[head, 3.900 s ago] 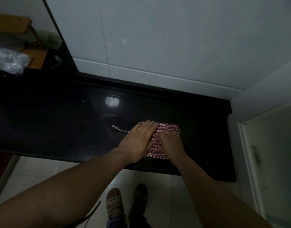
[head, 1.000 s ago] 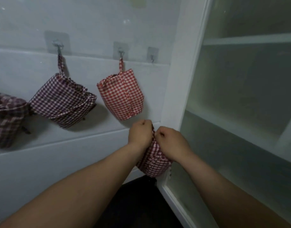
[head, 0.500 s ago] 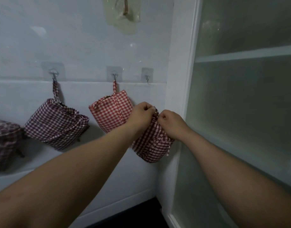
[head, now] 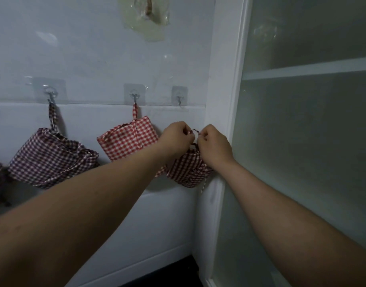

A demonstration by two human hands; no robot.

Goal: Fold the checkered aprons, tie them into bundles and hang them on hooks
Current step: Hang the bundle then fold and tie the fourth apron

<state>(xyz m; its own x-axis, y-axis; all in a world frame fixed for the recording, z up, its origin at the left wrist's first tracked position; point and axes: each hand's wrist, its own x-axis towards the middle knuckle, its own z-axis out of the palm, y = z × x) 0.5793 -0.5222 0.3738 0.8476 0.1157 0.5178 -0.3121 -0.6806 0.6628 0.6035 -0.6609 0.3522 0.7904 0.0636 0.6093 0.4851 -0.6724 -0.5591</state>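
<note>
My left hand (head: 178, 135) and right hand (head: 214, 143) each pinch the tie loop (head: 194, 131). The checkered bundle (head: 186, 170) hangs beneath, at 5 o'clock from the free hook (head: 179, 99). I should hold the loop wide and taut, then lift it toward 11 o'clock over the hook's tip. My fingertips are hidden and the knot is indistinct.

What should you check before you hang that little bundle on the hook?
1. End hook free: ok.
2. Left hand and right hand pinch the loop: ok.
3. Loop held open between them: ok.
4. Loop up at the hook: not ok, it is lower.
5. Bundle tied tight: cannot tell.
6. Room beside the red bundle: ok.
</note>
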